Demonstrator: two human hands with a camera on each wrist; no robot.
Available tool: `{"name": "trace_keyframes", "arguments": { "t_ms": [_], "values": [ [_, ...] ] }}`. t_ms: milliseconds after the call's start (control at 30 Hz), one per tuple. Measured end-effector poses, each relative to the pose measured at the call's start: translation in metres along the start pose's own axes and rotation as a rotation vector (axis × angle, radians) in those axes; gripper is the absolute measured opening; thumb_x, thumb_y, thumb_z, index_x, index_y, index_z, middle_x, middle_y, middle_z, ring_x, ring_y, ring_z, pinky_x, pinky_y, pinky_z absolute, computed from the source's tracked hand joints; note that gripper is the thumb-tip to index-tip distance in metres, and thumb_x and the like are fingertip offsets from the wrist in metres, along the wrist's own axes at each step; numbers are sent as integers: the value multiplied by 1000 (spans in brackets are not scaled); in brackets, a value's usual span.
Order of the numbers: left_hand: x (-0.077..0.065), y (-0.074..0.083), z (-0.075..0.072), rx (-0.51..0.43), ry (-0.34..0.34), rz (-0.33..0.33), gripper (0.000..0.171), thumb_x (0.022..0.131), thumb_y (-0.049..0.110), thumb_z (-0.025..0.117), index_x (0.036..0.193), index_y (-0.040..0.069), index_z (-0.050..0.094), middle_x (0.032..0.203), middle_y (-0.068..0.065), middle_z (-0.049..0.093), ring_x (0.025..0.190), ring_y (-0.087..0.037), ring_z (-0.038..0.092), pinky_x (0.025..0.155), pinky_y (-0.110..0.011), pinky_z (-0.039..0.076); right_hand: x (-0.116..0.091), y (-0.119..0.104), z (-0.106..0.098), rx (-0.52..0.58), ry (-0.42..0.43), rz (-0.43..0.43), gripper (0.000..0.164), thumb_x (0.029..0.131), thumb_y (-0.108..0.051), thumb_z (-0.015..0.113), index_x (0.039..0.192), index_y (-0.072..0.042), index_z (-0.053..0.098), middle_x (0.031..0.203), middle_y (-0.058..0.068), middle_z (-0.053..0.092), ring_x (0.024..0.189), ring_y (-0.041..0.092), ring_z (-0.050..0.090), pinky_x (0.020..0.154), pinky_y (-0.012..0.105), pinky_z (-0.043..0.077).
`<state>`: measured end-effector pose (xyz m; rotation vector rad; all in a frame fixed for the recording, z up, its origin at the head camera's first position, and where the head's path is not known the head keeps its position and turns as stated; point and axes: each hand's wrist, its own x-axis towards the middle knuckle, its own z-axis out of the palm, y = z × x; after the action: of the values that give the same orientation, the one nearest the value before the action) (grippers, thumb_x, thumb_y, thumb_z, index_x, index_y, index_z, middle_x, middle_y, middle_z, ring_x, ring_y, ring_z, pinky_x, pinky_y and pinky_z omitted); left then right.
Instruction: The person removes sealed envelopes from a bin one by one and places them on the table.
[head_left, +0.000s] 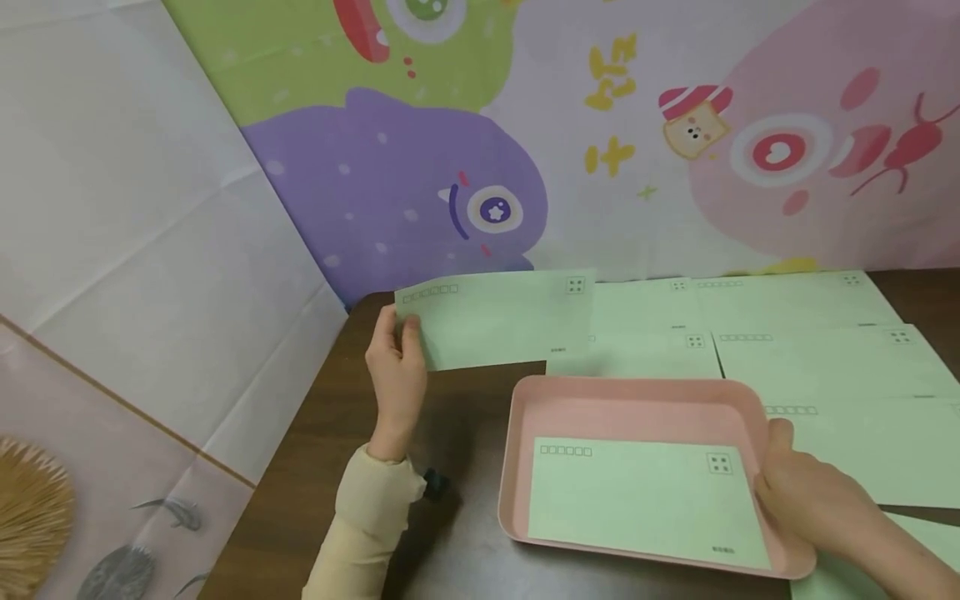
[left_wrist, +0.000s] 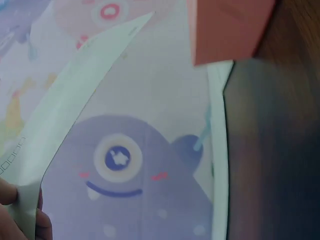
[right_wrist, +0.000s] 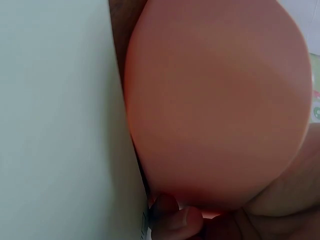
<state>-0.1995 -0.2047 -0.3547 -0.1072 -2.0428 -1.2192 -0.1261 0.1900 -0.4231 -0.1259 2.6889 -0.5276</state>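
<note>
My left hand (head_left: 399,367) pinches the left end of a pale green envelope (head_left: 495,325), thumb in front and fingers behind. The envelope is held up over the far left of the table and bends slightly in the left wrist view. My right hand (head_left: 813,492) grips the right side of a shallow pink tray (head_left: 622,393), which is tilted toward the head camera. Another green envelope (head_left: 637,500) lies in the tray, its printed boxes and stamp square facing up. In the right wrist view the tray's underside (right_wrist: 215,100) fills the middle, with fingertips (right_wrist: 177,222) at its edge.
Several more green envelopes (head_left: 825,367) lie in overlapping rows on the dark wooden table (head_left: 352,375), behind and right of the tray. A cartoon-printed cloth (head_left: 420,183) hangs along the far edge. To the left stands a pale wall sheet (head_left: 150,208).
</note>
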Motion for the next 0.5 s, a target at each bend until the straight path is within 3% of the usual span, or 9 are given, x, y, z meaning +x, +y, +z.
{"name": "trace_keyframes", "arguments": {
  "t_ms": [133, 300, 500],
  "values": [
    [8, -15, -4, -37, -19, -82, 19, 96, 13, 43, 105, 3, 56, 86, -12, 57, 66, -14, 48, 53, -21, 40, -1, -1, -4, -6, 23, -13, 32, 92, -12, 24, 108, 14, 12, 58, 7, 45, 48, 18, 44, 42, 29, 32],
    [19, -41, -9, -159, -66, -280, 22, 97, 14, 40, 111, 3, 54, 88, -6, 54, 68, -13, 50, 53, -23, 42, -3, -2, -4, -16, 52, -30, 35, 91, -10, 28, 110, 14, 11, 57, 7, 45, 48, 18, 43, 42, 30, 31],
    [31, -64, -9, -122, -199, -448, 25, 98, 16, 37, 116, 8, 52, 91, -7, 54, 65, -12, 52, 52, -23, 46, -2, 0, 0, -11, 47, -39, 36, 91, -10, 27, 111, 15, 11, 57, 7, 45, 47, 18, 44, 41, 29, 32]
  ]
}}
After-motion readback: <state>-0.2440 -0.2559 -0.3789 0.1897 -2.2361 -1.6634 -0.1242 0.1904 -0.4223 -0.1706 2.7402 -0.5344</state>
